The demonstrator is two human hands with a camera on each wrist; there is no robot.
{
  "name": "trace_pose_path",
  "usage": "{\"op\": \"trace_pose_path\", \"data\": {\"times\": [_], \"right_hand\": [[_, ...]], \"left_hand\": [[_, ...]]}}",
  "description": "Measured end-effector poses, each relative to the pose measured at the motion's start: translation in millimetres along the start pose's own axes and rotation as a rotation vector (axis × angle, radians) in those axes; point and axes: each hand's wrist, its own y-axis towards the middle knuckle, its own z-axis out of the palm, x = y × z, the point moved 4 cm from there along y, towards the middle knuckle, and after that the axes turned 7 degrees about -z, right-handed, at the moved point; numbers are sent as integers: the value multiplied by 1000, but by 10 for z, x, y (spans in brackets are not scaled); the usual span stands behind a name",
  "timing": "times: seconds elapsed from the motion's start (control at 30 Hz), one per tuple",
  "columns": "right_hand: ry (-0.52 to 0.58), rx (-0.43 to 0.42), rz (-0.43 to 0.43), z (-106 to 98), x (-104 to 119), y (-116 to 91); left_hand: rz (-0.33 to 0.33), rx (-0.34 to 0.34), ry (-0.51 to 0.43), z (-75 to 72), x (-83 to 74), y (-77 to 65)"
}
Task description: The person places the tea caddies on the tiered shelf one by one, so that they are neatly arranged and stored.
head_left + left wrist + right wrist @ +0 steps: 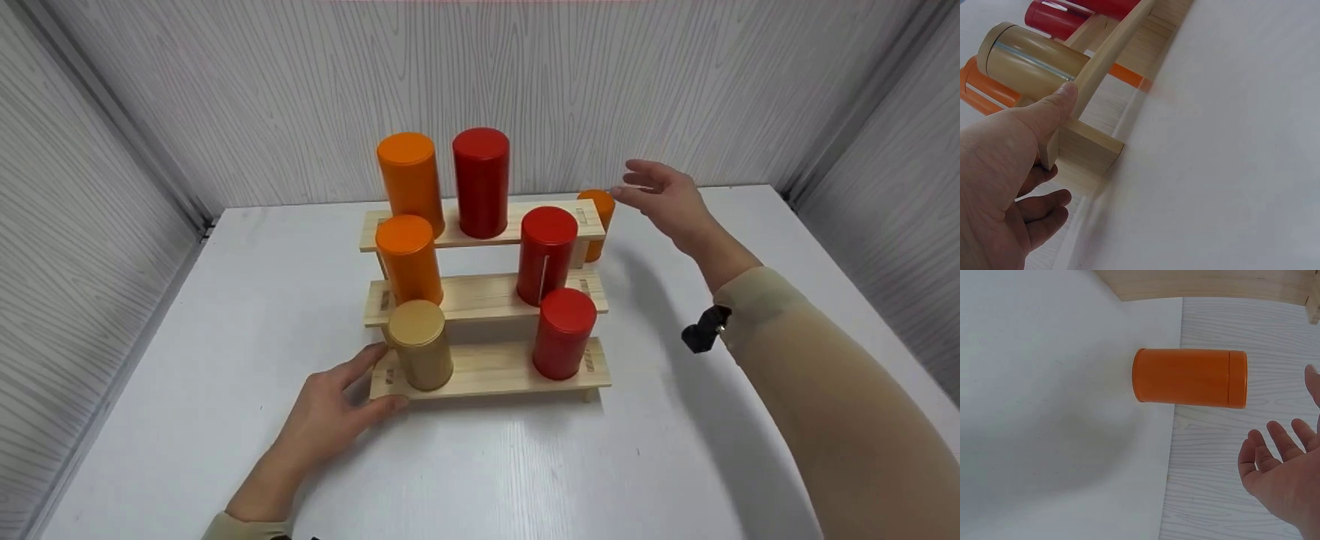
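A three-step wooden rack [487,367] carries upright cylindrical cans. My left hand [326,412] grips the left end of its lowest step, the thumb [1058,104] at the front edge and fingers behind the board. Just beside that thumb stands a gold can [424,352]. An orange can [1190,377] stands on the table behind the rack's right end, partly hidden by it in the head view. Near this can's top, my right hand [664,199] is held in the air with fingers loosely spread. The right wrist view shows a gap between the right hand and the can.
The top step holds an orange can [411,184] and a red can [481,184]. On the middle step are another orange can [411,262] and red can [544,259]; a red can [564,337] stands lowest right. Wood-patterned panels [300,90] enclose the white table [225,315].
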Motion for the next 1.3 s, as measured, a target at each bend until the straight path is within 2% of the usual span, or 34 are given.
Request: {"op": "trace_pose_path", "data": {"times": [0.23,0.43,0.7,1.0,1.3], "right_hand": [[-37,37,30,71,-140,-6],[-35,40,42,112,-202,-1],[-29,44,50,181,-289,47],[-14,49,30,308,-323,86],[-32,40,11,325,-365,89]], "left_hand": [[-10,22,9,25,-23,13],[10,12,18,32,-20,23],[-26,32,13,31,-58,35],[-21,26,21,25,-38,26],[-1,15,35,27,-20,32]]}}
